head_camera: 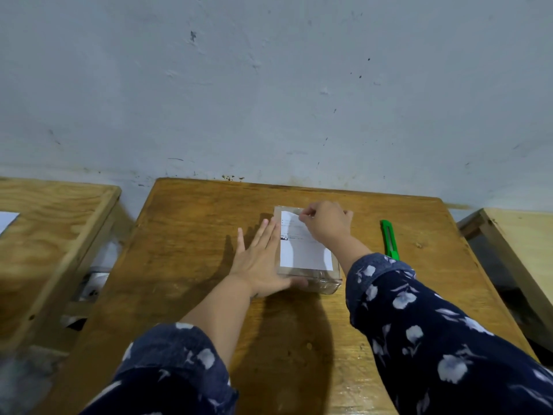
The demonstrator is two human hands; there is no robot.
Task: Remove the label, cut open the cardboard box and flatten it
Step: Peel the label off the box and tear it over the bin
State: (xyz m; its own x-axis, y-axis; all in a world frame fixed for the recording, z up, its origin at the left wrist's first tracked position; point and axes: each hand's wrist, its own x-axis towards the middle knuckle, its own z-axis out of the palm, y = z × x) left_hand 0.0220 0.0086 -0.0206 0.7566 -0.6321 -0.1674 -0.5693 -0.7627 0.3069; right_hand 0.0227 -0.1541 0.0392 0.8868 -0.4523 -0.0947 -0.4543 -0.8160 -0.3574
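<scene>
A small cardboard box (321, 281) wrapped in clear tape sits on the wooden table (185, 235). A white printed label (302, 251) covers its top. My left hand (258, 260) lies flat against the box's left side, fingers spread, thumb along the near edge. My right hand (324, 224) is at the far end of the box, its fingertips pinching the label's far edge, which is lifted a little. A green utility knife (390, 239) rests on the table to the right of the box, apart from both hands.
A grey wall (269, 85) rises directly behind the table. A second wooden table (54, 229) stands on the left across a gap, and another wooden piece (517, 244) on the right. Clutter shows on the floor in the left gap.
</scene>
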